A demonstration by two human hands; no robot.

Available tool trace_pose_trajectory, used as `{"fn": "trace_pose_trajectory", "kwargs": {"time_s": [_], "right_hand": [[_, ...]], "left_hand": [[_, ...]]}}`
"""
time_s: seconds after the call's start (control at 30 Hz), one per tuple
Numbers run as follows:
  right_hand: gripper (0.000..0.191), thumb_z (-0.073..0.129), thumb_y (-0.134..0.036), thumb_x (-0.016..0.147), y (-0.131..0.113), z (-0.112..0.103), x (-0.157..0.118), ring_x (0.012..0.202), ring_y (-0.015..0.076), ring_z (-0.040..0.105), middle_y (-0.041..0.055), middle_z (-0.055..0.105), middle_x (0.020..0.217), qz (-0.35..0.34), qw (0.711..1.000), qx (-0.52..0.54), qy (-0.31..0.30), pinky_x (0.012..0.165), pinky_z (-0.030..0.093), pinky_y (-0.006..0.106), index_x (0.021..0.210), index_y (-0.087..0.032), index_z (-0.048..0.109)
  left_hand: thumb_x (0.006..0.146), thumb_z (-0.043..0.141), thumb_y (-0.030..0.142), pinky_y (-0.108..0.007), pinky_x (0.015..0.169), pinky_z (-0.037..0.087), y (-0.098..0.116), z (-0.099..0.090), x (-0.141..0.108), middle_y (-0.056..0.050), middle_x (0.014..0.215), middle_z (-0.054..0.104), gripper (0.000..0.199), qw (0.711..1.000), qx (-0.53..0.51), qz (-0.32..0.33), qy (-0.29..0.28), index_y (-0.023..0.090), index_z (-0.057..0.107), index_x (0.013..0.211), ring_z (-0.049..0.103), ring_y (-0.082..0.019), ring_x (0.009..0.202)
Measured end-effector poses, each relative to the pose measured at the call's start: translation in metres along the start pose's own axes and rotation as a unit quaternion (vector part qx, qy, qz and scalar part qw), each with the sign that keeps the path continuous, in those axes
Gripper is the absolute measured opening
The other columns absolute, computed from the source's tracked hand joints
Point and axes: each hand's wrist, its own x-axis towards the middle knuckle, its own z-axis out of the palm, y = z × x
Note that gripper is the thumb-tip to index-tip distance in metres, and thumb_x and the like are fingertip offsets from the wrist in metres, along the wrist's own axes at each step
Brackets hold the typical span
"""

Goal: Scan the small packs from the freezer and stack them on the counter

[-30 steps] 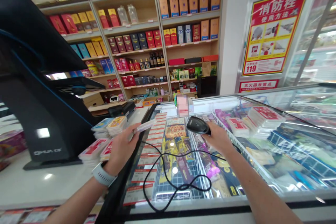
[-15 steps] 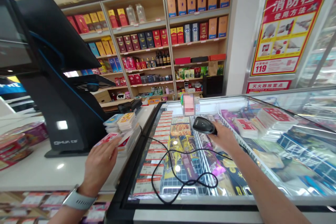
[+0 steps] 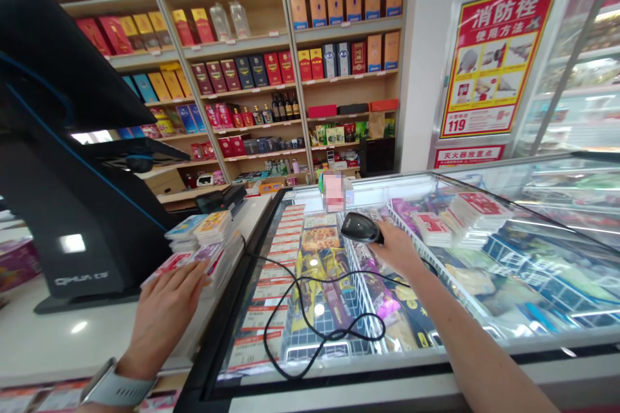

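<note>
My right hand (image 3: 398, 250) is wrapped round a black handheld barcode scanner (image 3: 359, 228) above the glass lid of a chest freezer (image 3: 271, 361). The scanner's head points left, and a black cable (image 3: 334, 335) lies in loops on the glass. On the left, my left hand (image 3: 169, 310) lies flat with its fingers stretched out over stacked flat packs with red print (image 3: 167, 264). It seems to touch their top, though the fingertips cover part of them. Behind these stand further stacks of yellow and blue packs (image 3: 213, 227) at the counter's edge.
A black checkout terminal (image 3: 82, 219) stands on the white counter (image 3: 29, 329) at left. More red-and-white packs (image 3: 477, 210) are stacked on the freezer at right. A pink-fronted item (image 3: 333, 192) stands at the freezer's far end. Shelves (image 3: 295, 87) of boxes and bottles line the back wall.
The view has turned slightly, so most things sit further left. My left hand remains over the stacked packs, and my right hand still holds the scanner in about the same place.
</note>
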Motion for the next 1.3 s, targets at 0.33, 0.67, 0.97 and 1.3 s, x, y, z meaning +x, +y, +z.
{"fn": "trace_pose_trajectory", "kwargs": {"time_s": [0.33, 0.67, 0.97, 1.3], "right_hand": [[0.031, 0.06, -0.024, 0.081, 0.002, 0.001, -0.001, 0.094, 0.0221, 0.063, 0.0063, 0.068, 0.103, -0.013, 1.0, 0.009, 0.019, 0.079, 0.043, 0.029, 0.111, -0.02, 0.06], [0.03, 0.06, -0.024, 0.081, 0.002, -0.003, -0.006, 0.096, 0.0218, 0.063, 0.0067, 0.068, 0.105, -0.029, 0.999, 0.028, 0.032, 0.081, 0.043, 0.029, 0.111, -0.018, 0.06], [0.025, 0.059, -0.025, 0.08, 0.003, -0.006, -0.007, 0.093, 0.0223, 0.062, 0.0068, 0.068, 0.1, -0.004, 0.998, 0.035, 0.044, 0.079, 0.043, 0.03, 0.104, -0.018, 0.061], [0.02, 0.058, -0.024, 0.08, 0.0, -0.016, -0.008, 0.089, 0.0222, 0.061, 0.0059, 0.066, 0.095, -0.003, 0.994, 0.071, 0.084, 0.076, 0.043, 0.03, 0.098, -0.019, 0.06]], "left_hand": [[0.096, 0.038, 0.04, -0.049, 0.103, 0.032, 0.011, -0.003, 0.005, -0.012, 0.119, 0.067, 0.042, 1.0, 0.023, -0.011, 0.007, 0.018, 0.065, 0.118, 0.058, -0.032, 0.113], [0.093, 0.046, 0.036, -0.052, 0.106, 0.033, 0.045, -0.009, 0.027, -0.011, 0.121, 0.066, 0.037, 0.998, -0.025, 0.041, 0.039, 0.018, 0.062, 0.119, 0.058, -0.03, 0.113], [0.094, 0.047, 0.033, -0.048, 0.104, 0.035, 0.113, 0.0, 0.059, -0.009, 0.124, 0.065, 0.033, 0.981, -0.143, 0.13, 0.023, 0.022, 0.058, 0.123, 0.059, -0.025, 0.114], [0.091, 0.052, 0.029, -0.046, 0.102, 0.043, 0.191, 0.032, 0.105, -0.009, 0.129, 0.061, 0.041, 0.936, -0.285, 0.199, -0.053, 0.022, 0.051, 0.131, 0.055, -0.026, 0.119]]}}
